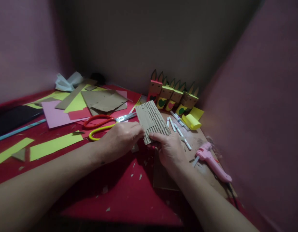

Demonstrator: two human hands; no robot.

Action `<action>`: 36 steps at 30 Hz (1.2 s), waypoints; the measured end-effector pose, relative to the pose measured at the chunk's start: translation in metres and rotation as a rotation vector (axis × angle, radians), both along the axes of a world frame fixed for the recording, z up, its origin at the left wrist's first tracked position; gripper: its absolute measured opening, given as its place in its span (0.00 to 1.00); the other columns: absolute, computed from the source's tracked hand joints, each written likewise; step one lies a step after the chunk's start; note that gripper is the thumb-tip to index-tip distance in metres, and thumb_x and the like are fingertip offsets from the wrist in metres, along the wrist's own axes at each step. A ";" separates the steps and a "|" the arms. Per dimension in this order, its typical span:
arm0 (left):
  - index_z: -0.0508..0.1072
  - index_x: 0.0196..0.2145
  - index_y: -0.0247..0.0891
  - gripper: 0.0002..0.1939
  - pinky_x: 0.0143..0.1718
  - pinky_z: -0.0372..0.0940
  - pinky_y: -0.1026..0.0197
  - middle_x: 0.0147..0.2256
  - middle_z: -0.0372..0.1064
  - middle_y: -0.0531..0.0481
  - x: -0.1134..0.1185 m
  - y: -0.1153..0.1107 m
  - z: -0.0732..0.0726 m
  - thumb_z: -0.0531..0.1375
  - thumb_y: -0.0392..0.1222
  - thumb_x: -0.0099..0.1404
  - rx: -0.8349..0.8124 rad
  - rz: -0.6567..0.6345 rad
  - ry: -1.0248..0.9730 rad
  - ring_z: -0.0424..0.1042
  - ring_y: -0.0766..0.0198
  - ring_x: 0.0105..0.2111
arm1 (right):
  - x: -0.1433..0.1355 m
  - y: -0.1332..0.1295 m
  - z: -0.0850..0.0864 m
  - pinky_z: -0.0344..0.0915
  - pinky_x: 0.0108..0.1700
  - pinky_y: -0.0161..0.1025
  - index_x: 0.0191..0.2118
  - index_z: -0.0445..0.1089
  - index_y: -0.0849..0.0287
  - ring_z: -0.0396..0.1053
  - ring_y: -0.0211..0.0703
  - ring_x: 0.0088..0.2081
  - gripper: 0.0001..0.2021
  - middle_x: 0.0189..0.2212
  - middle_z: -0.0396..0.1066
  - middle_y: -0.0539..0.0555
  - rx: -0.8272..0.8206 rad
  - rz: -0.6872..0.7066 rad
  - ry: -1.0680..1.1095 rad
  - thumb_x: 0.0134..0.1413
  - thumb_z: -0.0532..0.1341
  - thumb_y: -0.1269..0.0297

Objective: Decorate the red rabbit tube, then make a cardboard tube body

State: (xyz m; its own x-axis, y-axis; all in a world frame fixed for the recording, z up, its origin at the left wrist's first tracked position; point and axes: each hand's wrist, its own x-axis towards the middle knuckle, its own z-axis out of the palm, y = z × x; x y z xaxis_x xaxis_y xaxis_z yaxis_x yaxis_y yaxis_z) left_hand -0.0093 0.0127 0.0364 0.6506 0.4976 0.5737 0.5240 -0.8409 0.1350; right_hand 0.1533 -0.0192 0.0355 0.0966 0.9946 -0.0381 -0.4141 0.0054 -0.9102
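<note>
A small rectangle of cardboard (152, 119), its ridged corrugation exposed over much of its face, is held up above the red table. My right hand (171, 149) grips its lower right corner, thumb on top and the other fingers beneath. Closed in a pinch, my left hand (126, 137) is at the lower left edge of the cardboard; what its fingertips hold, if anything, is hidden. Scissors (116, 120) with one red and one yellow handle lie just behind my left hand. Small torn paper bits (140, 176) are scattered on the table below.
Paper and cardboard sheets (104, 101) lie back left, yellow strips (57, 145) at left. Decorated cardboard figures (171, 96) stand at the back wall. White markers (179, 129), a yellow paper roll (192, 120) and a pink glue gun (211, 161) with its cord are at right.
</note>
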 end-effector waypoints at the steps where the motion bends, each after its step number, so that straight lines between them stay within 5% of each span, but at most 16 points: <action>1: 0.69 0.30 0.36 0.10 0.28 0.61 0.63 0.26 0.70 0.49 0.001 -0.001 -0.001 0.50 0.35 0.67 0.013 0.014 0.007 0.69 0.65 0.26 | -0.001 -0.001 -0.001 0.67 0.20 0.32 0.32 0.74 0.62 0.69 0.38 0.22 0.13 0.24 0.75 0.50 0.008 0.005 -0.008 0.33 0.65 0.76; 7: 0.68 0.27 0.35 0.10 0.24 0.56 0.63 0.23 0.67 0.50 0.003 0.000 -0.002 0.52 0.37 0.65 -0.002 0.058 -0.039 0.63 0.66 0.22 | -0.004 -0.002 -0.007 0.67 0.21 0.32 0.30 0.74 0.62 0.70 0.37 0.21 0.11 0.24 0.75 0.50 0.021 0.024 -0.012 0.35 0.64 0.77; 15: 0.71 0.30 0.36 0.09 0.28 0.62 0.66 0.26 0.73 0.51 0.001 0.002 0.005 0.54 0.37 0.66 -0.168 0.024 -0.138 0.70 0.67 0.26 | -0.002 -0.001 -0.004 0.67 0.20 0.32 0.29 0.73 0.62 0.69 0.37 0.22 0.10 0.24 0.75 0.50 0.029 -0.004 -0.004 0.34 0.65 0.76; 21: 0.68 0.27 0.36 0.06 0.24 0.57 0.65 0.23 0.68 0.51 0.004 0.001 -0.002 0.54 0.35 0.62 0.003 0.055 -0.093 0.65 0.66 0.22 | -0.004 -0.001 -0.009 0.66 0.23 0.33 0.29 0.74 0.62 0.68 0.37 0.22 0.10 0.24 0.73 0.48 0.080 0.032 -0.016 0.35 0.63 0.78; 28: 0.71 0.33 0.34 0.05 0.28 0.62 0.66 0.28 0.70 0.51 0.006 -0.003 0.007 0.57 0.36 0.66 -0.079 0.122 -0.324 0.68 0.67 0.26 | -0.003 -0.002 -0.007 0.63 0.26 0.32 0.32 0.74 0.61 0.65 0.34 0.24 0.08 0.24 0.71 0.47 0.121 0.047 -0.180 0.40 0.63 0.75; 36: 0.72 0.31 0.31 0.07 0.28 0.64 0.64 0.27 0.70 0.48 0.006 -0.002 0.001 0.56 0.31 0.65 0.073 0.103 -0.219 0.69 0.65 0.26 | -0.010 -0.015 0.002 0.61 0.27 0.33 0.32 0.72 0.62 0.62 0.35 0.25 0.07 0.23 0.68 0.47 0.129 0.111 -0.378 0.44 0.62 0.68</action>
